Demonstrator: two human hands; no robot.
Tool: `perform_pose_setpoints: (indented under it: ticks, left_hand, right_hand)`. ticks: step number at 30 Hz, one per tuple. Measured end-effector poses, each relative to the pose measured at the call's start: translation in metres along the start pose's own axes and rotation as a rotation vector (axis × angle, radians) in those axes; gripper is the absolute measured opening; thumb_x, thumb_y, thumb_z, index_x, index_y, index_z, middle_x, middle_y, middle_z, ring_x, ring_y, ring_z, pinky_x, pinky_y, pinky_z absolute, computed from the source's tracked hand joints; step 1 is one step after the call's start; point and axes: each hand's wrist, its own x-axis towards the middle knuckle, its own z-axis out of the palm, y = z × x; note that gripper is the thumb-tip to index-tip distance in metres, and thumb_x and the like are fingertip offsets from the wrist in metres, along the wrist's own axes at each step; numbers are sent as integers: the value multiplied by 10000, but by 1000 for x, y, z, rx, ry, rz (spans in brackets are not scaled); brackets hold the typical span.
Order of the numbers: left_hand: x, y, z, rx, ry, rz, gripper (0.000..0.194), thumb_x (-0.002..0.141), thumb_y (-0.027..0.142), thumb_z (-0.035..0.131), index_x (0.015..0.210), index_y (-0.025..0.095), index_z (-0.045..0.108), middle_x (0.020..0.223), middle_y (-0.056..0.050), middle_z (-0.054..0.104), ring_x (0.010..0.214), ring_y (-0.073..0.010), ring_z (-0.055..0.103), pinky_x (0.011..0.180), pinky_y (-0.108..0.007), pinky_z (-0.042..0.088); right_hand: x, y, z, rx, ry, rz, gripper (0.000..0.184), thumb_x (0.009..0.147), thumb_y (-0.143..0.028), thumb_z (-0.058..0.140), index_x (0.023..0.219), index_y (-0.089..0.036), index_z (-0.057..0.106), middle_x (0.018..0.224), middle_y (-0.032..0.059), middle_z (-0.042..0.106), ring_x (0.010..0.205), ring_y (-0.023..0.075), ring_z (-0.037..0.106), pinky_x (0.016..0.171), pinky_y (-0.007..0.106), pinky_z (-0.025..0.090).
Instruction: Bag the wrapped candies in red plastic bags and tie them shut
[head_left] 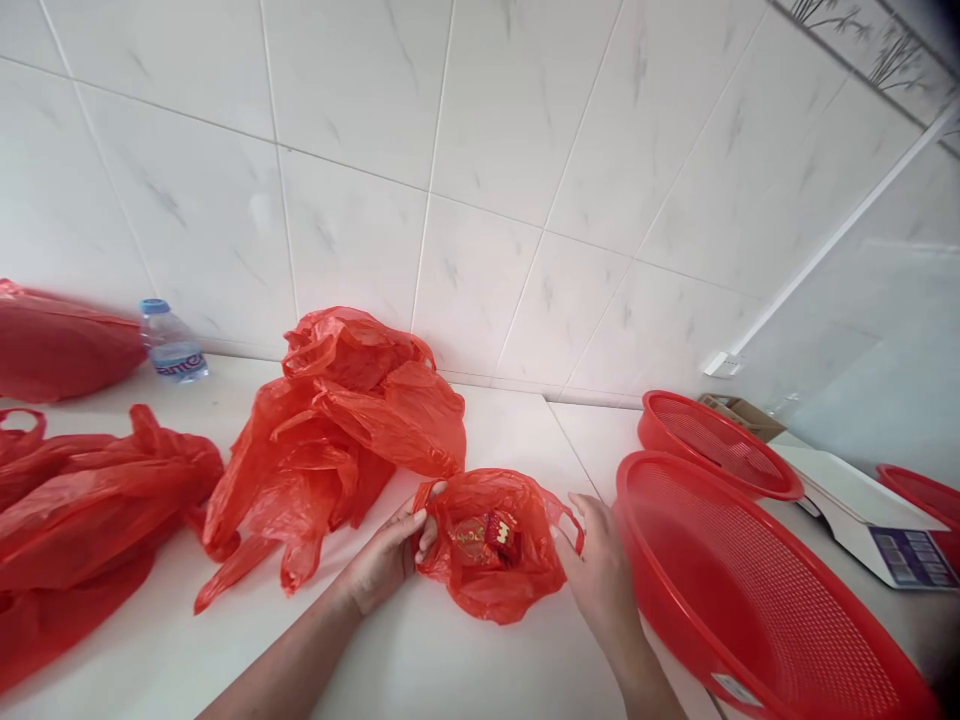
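A small red plastic bag [495,600] sits on the white table with its mouth open towards me. Inside it lie small wrapped packets, one of them a dark red packet [502,535] with pale lettering. My left hand [394,550] grips the bag's left edge, its fingers curled round the plastic. At the opposite side, my right hand [596,555] holds the bag's right handle loop between thumb and fingers. Just behind the bag is a heap of crumpled red plastic bags [345,420].
More red bags [97,500] lie at the left, near a water bottle [172,345] by the wall. Two red mesh baskets [750,580] stand at the right. Beyond them are a white weighing scale [862,500] and a cardboard box [742,415]. A tiled wall [360,200] closes off the back.
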Motion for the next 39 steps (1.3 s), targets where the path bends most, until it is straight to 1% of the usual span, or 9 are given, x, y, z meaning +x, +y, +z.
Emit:
perform_pose_setpoints:
  ticks: [3, 7, 10, 12, 21, 26, 31, 34, 39]
  left_hand:
    - [0, -1, 1, 11, 3, -2, 519, 881, 362, 509, 1369, 242, 380, 630, 43, 417, 527, -86, 355, 556, -220, 295]
    - [0, 7, 12, 148, 166, -5, 510, 817, 393, 590, 1272, 192, 476, 617, 53, 422, 511, -80, 357, 533, -209, 297]
    - [1, 26, 31, 275, 318, 16, 448, 782, 365, 632, 1170, 167, 527, 605, 60, 426, 510, -80, 375, 513, -201, 301]
    - [2, 47, 49, 314, 322, 64, 407, 777, 343, 643, 1131, 171, 541, 608, 60, 439, 523, -85, 396, 520, -205, 322]
    - [-28, 126, 138, 780, 258, 508, 415, 823, 332, 597, 1216, 227, 520, 700, 45, 457, 631, -98, 438, 618, -216, 406]
    - [-37, 124, 145, 1158, 391, 598, 92, 857, 282, 501, 869, 202, 546, 690, 42, 381, 633, -108, 405, 571, -211, 356]
    - [-41, 127, 149, 1456, 387, 593, 115, 875, 239, 428, 766, 214, 454, 677, 47, 393, 587, -105, 370, 542, -214, 327]
    - [-43, 130, 154, 1639, 377, 657, 144, 869, 223, 436, 737, 208, 491, 685, 30, 461, 614, -117, 423, 546, -226, 324]
    - [-40, 128, 159, 1605, 469, 714, 143, 819, 197, 521, 676, 201, 511, 645, 37, 501, 585, -109, 439, 528, -223, 325]
  right_hand:
    - [-21, 21, 21, -11, 49, 138, 589, 841, -416, 424, 1356, -155, 310, 1372, 173, 395, 1266, 312, 390, 957, 441, 409]
    - [-29, 34, 35, 93, -47, 331, 634, 814, -460, 452, 1355, -155, 324, 1351, 173, 425, 1177, 316, 484, 843, 402, 462]
    - [-14, 28, 27, 213, -125, 330, 324, 796, -465, 494, 969, -202, 571, 1008, 81, 627, 916, 252, 598, 711, 330, 461]
    - [2, 16, 14, 327, -136, 309, 278, 784, -479, 527, 721, -208, 536, 716, 12, 599, 694, 195, 574, 605, 288, 423]
    - [70, -31, -45, 1194, 428, 346, 286, 668, -411, 735, 787, -185, 605, 716, -24, 592, 650, 101, 551, 612, 224, 452]
    - [82, -51, -43, 1415, 236, 364, 303, 662, -396, 747, 831, -188, 605, 949, 63, 690, 863, 171, 631, 673, 257, 501]
    - [90, -74, -34, 1687, 84, 378, 258, 705, -360, 725, 808, -213, 540, 717, -20, 652, 707, 130, 633, 656, 263, 518]
    - [90, -92, -35, 1732, 49, 334, 274, 788, -413, 646, 708, -199, 494, 522, -89, 472, 398, 28, 368, 416, 152, 361]
    - [76, -117, -38, 1653, -75, 191, 404, 887, -565, 400, 899, -207, 587, 415, -86, 377, 354, 44, 188, 346, 178, 178]
